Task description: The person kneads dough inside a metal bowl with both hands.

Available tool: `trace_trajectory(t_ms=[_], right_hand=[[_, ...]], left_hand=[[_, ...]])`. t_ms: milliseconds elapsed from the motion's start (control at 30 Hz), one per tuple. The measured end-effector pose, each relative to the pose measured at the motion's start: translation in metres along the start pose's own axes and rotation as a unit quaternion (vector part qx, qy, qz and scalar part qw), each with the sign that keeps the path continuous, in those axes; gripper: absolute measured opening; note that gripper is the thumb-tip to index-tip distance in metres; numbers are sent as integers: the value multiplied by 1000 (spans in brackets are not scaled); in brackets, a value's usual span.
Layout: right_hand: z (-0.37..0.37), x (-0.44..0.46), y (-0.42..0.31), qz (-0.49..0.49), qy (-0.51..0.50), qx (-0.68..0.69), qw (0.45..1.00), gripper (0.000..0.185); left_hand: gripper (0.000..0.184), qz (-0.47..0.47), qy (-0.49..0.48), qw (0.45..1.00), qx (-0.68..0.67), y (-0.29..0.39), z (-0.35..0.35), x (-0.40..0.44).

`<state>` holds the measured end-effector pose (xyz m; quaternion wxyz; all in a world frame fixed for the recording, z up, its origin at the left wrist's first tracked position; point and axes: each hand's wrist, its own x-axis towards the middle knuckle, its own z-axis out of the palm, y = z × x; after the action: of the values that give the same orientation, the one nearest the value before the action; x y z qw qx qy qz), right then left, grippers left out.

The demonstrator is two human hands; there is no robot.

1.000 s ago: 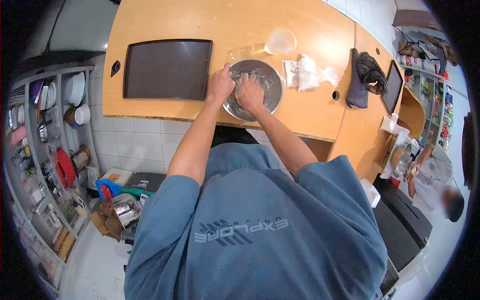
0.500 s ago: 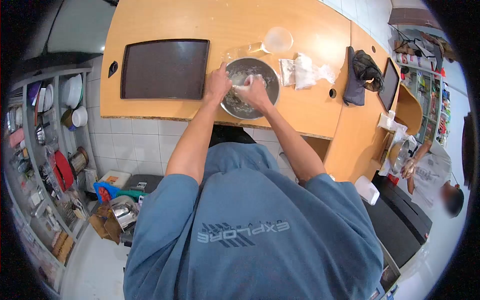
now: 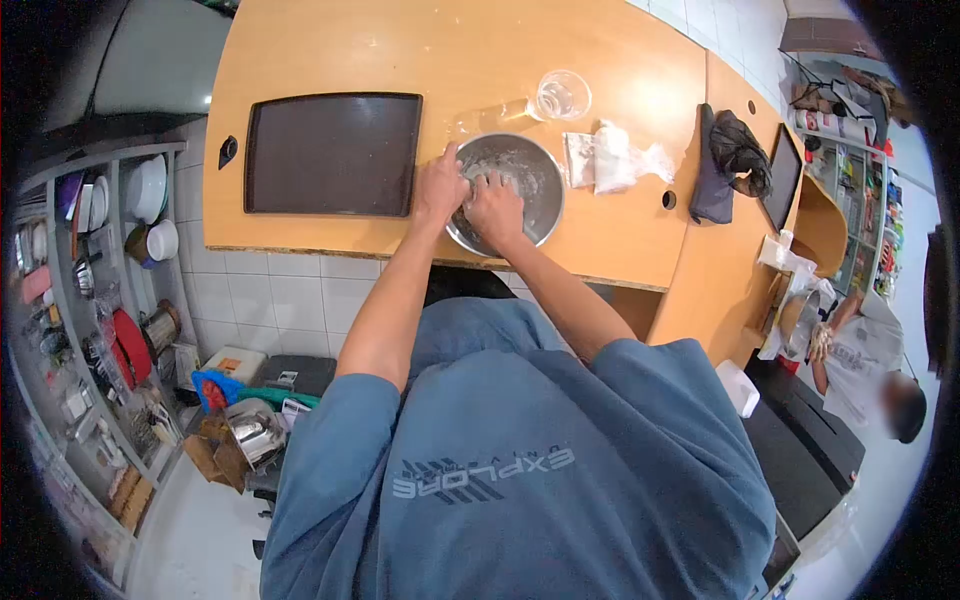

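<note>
Closes the left hand (image 3: 440,188) over the left rim of the metal bowl (image 3: 545,195), with fingers bent and partly out of sight. Reaches down inside the bowl with the right hand (image 3: 495,208), knuckles bent and fingers slightly apart; cannot tell whether pressing or pinching, with fingertips hidden at the pale mixture (image 3: 505,165). Covers much of the mixture with both hands, leaving no long axis to make out. Sits round and mouth up at the near edge of the table (image 3: 400,40), in the bowl's case, with no long axis either.

Just beyond the bowl, see a clear cup (image 3: 563,95), with something transparent beside it, too faint to name. Just right of the bowl, see plastic bags (image 3: 614,158) of white stuff; farther right, a dark cloth (image 3: 711,170) partly under a black bag (image 3: 740,155). Left of the bowl, find a dark tray (image 3: 335,155), lying flat, long side running left to right. Well right of the bowl, see another person (image 3: 860,345), small and indistinct.
</note>
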<state>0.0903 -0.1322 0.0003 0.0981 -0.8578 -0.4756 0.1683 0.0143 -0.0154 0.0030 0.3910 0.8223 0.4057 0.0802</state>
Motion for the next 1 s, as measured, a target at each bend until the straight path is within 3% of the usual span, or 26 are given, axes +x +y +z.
trace_trajectory(t_ms=[233,333,433,533,733,1000], right_hand=[[0,25,6,5,-3,-12,1000,33],[-16,31,5,27,-77,0,997,36],[-13,30,14,29,-11,57,998,38],[-41,14,5,50,13,17,999,42],[-34,-21,18,-76,-11,-11,997,51],[-5,-16,9,-80,-29,-1,996,45]], left_hand=[[29,-2,-3,1000,13,0,0,5],[28,-3,1,1000,-4,0,1,2],[28,-2,1,1000,13,-1,2,3],[29,2,4,1000,1,-4,5,3],[31,-6,3,1000,12,6,0,-2],[36,10,8,1000,16,-3,5,0]])
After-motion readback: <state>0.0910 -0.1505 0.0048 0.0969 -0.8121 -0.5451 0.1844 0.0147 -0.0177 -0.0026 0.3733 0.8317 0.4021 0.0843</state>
